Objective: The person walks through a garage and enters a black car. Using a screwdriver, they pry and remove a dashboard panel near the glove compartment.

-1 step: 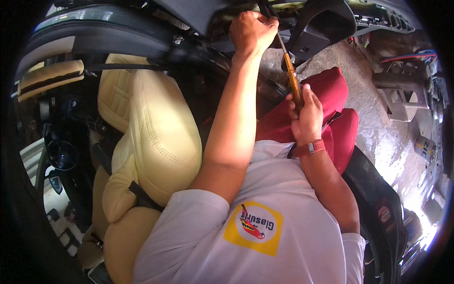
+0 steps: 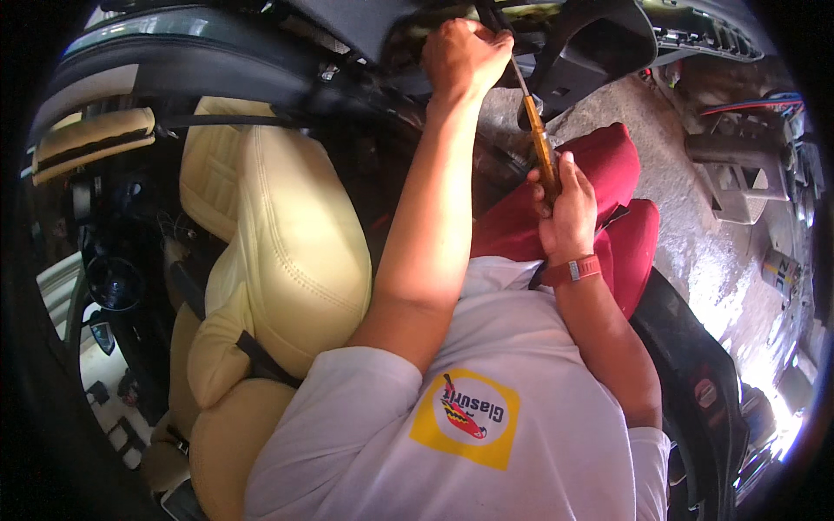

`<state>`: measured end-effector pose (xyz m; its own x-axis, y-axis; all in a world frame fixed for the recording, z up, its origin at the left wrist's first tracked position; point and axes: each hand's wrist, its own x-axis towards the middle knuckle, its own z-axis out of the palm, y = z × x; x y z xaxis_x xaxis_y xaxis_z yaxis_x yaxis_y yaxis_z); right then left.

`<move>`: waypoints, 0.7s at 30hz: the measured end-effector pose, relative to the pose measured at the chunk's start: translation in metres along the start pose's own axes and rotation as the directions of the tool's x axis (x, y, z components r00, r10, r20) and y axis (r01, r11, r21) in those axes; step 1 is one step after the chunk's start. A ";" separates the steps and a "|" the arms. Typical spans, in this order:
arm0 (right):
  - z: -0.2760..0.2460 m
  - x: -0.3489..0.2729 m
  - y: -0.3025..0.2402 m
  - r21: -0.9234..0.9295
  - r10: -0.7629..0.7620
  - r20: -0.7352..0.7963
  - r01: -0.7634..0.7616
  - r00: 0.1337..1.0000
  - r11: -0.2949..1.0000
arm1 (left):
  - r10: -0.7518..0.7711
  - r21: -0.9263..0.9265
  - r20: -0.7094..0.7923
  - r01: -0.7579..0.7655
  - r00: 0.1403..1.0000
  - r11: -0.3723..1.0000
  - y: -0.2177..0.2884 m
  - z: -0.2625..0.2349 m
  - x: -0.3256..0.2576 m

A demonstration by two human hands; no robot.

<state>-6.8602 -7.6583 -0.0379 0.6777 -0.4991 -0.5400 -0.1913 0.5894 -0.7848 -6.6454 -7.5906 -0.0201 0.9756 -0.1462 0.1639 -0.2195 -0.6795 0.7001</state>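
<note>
My right hand point(image 2: 572, 213) is wrapped around the amber handle of a screwdriver point(image 2: 542, 149), with a red-strapped watch point(image 2: 575, 268) on that wrist. The metal shaft slants up and left, and its tip is lost beside my left hand point(image 2: 467, 59). That hand is closed, knuckles up, next to a narrow dark strip point(image 2: 488, 16) under the black dashboard trim point(image 2: 356, 26). Whatever its fingers pinch is hidden. Right of the shaft hangs a black plastic housing point(image 2: 599, 61) with a hollow opening.
Cream leather seats point(image 2: 295, 226) stand at my left. My legs in red trousers point(image 2: 599, 165) extend over a black door sill point(image 2: 695, 382). Beyond lies a rough concrete floor point(image 2: 669, 182), with a grey plastic part point(image 2: 738, 178) and a can point(image 2: 780, 271) on it.
My right hand and the screwdriver handle have shifted very slightly to the right. My left hand stays almost in place.
</note>
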 end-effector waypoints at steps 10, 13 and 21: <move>-0.003 -0.008 -0.017 0.092 0.110 0.083 -0.118 0.990 0.989 | 0.008 -0.043 0.004 -0.008 1.000 0.999 -0.005 0.004 0.003; 0.013 -0.012 -0.017 -0.069 -0.040 -0.045 0.037 0.998 0.997 | -0.022 -0.052 0.029 0.024 0.999 0.998 -0.003 0.005 0.003; -0.009 -0.008 -0.021 0.213 0.211 0.232 -0.261 0.950 0.941 | -0.007 0.005 0.036 0.006 0.999 1.000 -0.007 0.002 0.005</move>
<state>-6.8678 -7.6725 -0.0194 0.7679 -0.2024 -0.6078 -0.2057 0.8207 -0.5331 -6.6387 -7.5883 -0.0255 0.9767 -0.1675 0.1343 -0.2132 -0.6839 0.6977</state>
